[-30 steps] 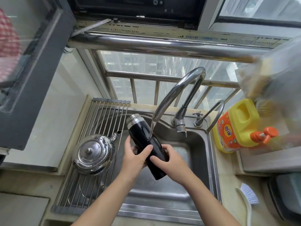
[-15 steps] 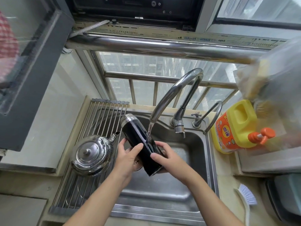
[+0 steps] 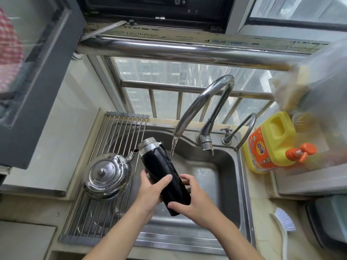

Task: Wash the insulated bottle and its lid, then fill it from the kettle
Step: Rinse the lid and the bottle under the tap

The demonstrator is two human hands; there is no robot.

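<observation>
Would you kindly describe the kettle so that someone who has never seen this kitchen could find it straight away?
Start at the steel sink below the window; a roll-up wire rack lies over its left side. The kettle sits on that rack, just left of the black bottle. It is the only round, mirror-shiny vessel there, with a knobbed lid and a short spout.

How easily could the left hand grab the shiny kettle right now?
Probably yes, once it lets go. The left hand grips the black bottle under the stream from the tap, so it is busy. The kettle sits close beside it on the rack, and nothing seems to lie between them.
</observation>
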